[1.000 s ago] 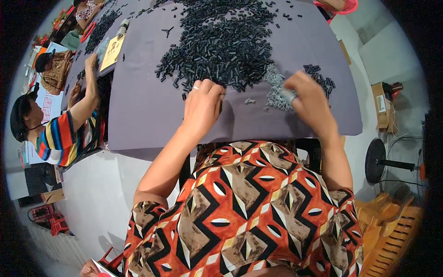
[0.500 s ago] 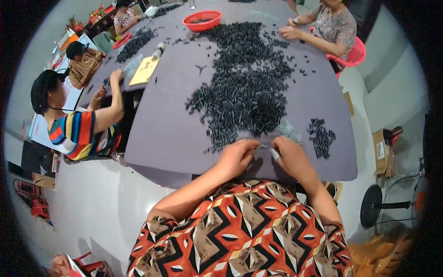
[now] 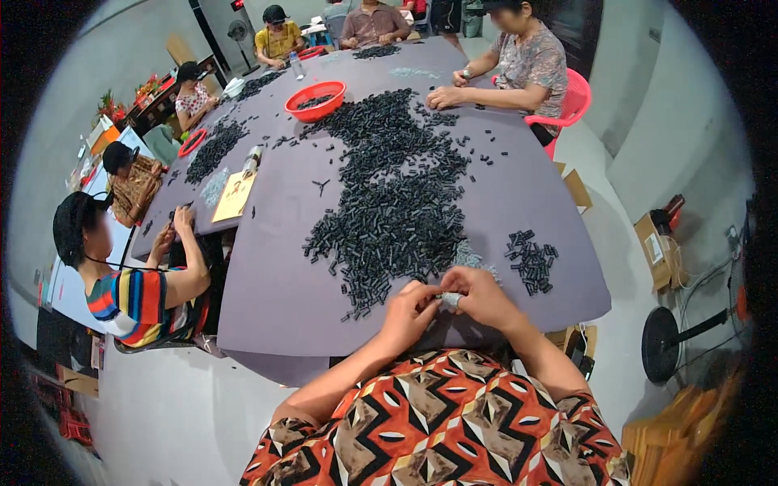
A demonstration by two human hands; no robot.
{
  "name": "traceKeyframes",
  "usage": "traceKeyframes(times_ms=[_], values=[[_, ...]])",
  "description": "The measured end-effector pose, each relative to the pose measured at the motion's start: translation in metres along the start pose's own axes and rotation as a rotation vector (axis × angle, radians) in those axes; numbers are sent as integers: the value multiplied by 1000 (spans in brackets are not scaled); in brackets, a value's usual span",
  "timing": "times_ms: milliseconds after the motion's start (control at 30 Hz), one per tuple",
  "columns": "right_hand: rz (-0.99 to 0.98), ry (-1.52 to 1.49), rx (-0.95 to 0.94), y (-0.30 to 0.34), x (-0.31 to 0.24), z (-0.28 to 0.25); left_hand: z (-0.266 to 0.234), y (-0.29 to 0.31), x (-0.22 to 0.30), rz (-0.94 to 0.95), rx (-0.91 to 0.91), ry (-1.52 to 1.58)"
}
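Observation:
My left hand and my right hand meet just above the near edge of the grey-covered table. The fingers of both are pinched together, fingertip to fingertip. Whatever sits between them is too small and covered to make out. A pale grey band wraps a digit of my right hand. Right beyond my hands spreads a large heap of short black tube-like pieces. Small translucent pieces lie at its near right corner, close to my right hand. Farther right is a smaller black pile.
A red plastic basin with black pieces stands beyond the heap. A three-armed black piece lies left of it. Co-workers sit around, one in a striped shirt at left. A pedestal fan is at lower right.
My two hands have come together; before, a gap showed between them with a small piece at the fingertips. The view has tilted up, showing more people at the far end.

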State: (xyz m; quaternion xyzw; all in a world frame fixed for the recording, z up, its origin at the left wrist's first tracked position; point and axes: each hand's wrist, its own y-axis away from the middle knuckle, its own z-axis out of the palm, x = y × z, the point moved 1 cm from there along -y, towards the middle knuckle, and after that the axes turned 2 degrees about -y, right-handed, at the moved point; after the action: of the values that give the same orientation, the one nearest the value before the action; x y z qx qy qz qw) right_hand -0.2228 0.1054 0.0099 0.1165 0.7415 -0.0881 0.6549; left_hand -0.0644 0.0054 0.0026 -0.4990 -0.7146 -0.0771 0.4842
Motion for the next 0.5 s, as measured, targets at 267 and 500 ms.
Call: traceKeyframes(times_ms=[267, 500], values=[[14, 107, -72, 3, -1, 0, 1, 4, 0, -94, -39, 65], [-232, 537, 66, 14, -16, 11, 4, 7, -6, 31, -27, -74]])
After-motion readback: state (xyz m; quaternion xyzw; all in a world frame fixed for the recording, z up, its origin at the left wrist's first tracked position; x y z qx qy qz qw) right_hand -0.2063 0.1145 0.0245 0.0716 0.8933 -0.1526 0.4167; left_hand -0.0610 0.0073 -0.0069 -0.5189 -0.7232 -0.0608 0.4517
